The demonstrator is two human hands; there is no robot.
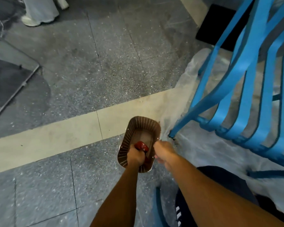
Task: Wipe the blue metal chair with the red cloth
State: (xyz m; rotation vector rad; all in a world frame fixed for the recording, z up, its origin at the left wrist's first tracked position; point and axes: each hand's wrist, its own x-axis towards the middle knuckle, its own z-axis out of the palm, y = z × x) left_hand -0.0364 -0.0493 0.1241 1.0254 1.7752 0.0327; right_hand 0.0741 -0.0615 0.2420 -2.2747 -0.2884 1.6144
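Note:
The blue metal chair (246, 89) with slatted seat and back fills the right side, standing on a clear plastic sheet (193, 76). A brown slotted plastic basket (143, 125) sits on the floor left of the chair's front leg. My left hand (135, 157) grips the wet red cloth (141, 146) inside the basket. My right hand (163, 150) holds the basket's right rim, fingers curled over its edge.
Grey speckled floor tiles with a pale diagonal strip (56, 135) lie under the basket. A folding metal frame (15, 90) rests at the left. Another person's shoes and trouser legs (39, 15) stand at the top left. A black mat (220, 27) lies behind the chair.

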